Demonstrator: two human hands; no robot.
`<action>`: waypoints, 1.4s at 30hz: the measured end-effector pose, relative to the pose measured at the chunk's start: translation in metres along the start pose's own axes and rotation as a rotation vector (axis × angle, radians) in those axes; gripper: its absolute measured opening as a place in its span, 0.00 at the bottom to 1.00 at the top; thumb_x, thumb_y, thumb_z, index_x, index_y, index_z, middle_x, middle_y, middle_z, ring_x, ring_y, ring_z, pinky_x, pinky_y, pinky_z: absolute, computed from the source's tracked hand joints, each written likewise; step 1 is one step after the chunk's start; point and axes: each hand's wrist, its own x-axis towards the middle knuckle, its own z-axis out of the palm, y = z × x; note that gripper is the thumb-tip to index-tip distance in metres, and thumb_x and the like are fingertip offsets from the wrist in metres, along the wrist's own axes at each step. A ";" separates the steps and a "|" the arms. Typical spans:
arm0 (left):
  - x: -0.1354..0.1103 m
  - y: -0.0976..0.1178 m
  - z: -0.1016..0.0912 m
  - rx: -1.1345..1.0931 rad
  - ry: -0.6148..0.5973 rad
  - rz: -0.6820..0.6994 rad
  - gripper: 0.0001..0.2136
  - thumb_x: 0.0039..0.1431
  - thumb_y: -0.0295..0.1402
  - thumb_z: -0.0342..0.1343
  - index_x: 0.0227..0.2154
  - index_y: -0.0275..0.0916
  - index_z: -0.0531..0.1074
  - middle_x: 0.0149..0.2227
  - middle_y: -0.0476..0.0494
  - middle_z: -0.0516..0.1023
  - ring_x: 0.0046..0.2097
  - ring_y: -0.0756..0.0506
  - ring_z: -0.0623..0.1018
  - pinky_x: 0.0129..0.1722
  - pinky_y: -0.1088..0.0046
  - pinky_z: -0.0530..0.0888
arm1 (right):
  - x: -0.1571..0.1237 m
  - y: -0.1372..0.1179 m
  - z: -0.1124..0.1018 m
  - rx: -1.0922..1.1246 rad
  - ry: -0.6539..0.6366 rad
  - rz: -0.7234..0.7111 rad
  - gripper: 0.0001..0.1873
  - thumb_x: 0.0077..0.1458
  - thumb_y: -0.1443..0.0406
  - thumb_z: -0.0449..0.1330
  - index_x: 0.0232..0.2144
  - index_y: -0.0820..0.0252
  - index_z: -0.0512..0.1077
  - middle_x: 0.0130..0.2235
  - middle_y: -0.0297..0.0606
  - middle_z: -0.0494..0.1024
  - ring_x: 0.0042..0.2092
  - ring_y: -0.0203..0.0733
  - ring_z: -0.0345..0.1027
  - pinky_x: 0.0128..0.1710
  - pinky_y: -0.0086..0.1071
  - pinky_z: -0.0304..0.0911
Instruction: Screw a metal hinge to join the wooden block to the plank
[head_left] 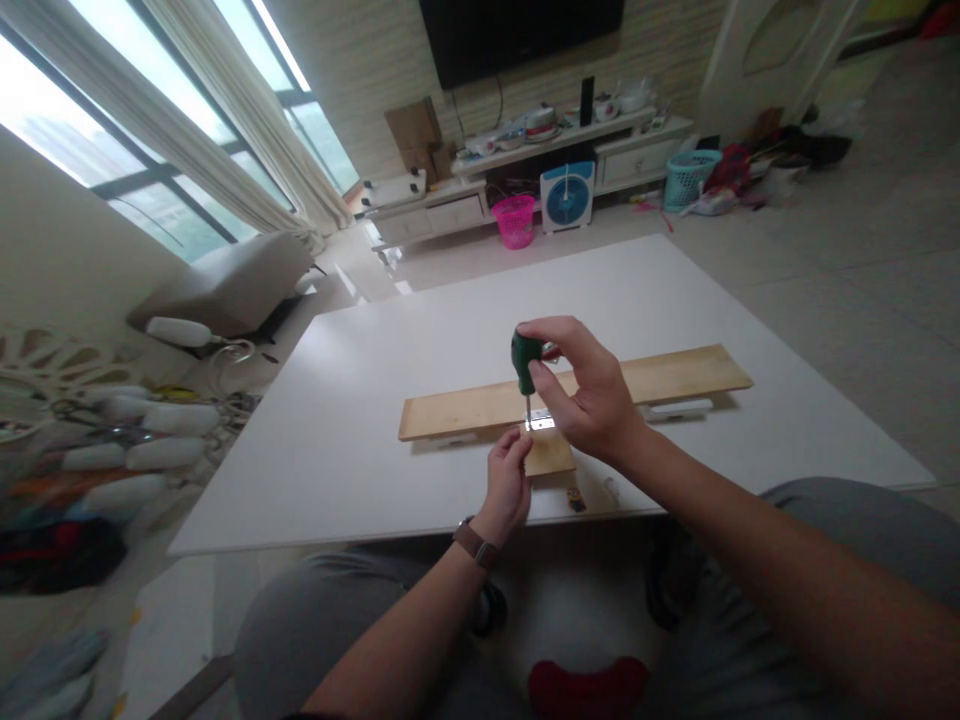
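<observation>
My right hand (592, 390) is wrapped round the green handle of a short screwdriver (526, 362), held upright with its shaft pointing down. The tip meets a shiny metal hinge (541, 422) that lies where a long wooden board (465, 408) and a small wooden piece (551, 457) come together. At the near left corner of the small piece, the fingers of my left hand (511, 470) are pinched together beside the tip. What they grip, perhaps a screw or the wood's edge, is too small to tell. My right hand hides part of the long board.
The boards lie on a large white table (337, 480). White strips (679, 409) show under the long board. Near the front edge are a small printed packet (575, 499) and a clear bit of plastic (611, 488). A pink basket (514, 222) and a blue fan (568, 197) stand beyond.
</observation>
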 end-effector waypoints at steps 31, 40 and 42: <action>0.000 0.000 0.001 0.006 0.000 -0.010 0.11 0.49 0.34 0.70 0.36 0.40 0.79 0.40 0.42 0.82 0.41 0.43 0.80 0.46 0.65 0.75 | 0.001 -0.002 0.000 -0.019 0.030 0.082 0.12 0.63 0.67 0.61 0.49 0.53 0.73 0.46 0.40 0.73 0.48 0.45 0.72 0.43 0.42 0.74; 0.000 -0.001 0.000 0.015 -0.003 0.005 0.11 0.50 0.34 0.70 0.37 0.39 0.79 0.41 0.42 0.82 0.42 0.43 0.79 0.47 0.66 0.73 | 0.002 -0.002 0.000 -0.046 0.024 0.057 0.13 0.62 0.68 0.63 0.48 0.53 0.73 0.43 0.39 0.75 0.46 0.45 0.71 0.45 0.44 0.73; 0.000 -0.001 0.000 0.023 0.002 0.016 0.11 0.49 0.34 0.70 0.36 0.39 0.79 0.40 0.42 0.82 0.42 0.43 0.79 0.47 0.67 0.73 | 0.002 -0.003 -0.001 -0.044 0.032 0.058 0.13 0.62 0.67 0.62 0.49 0.53 0.72 0.45 0.41 0.74 0.48 0.47 0.71 0.45 0.45 0.73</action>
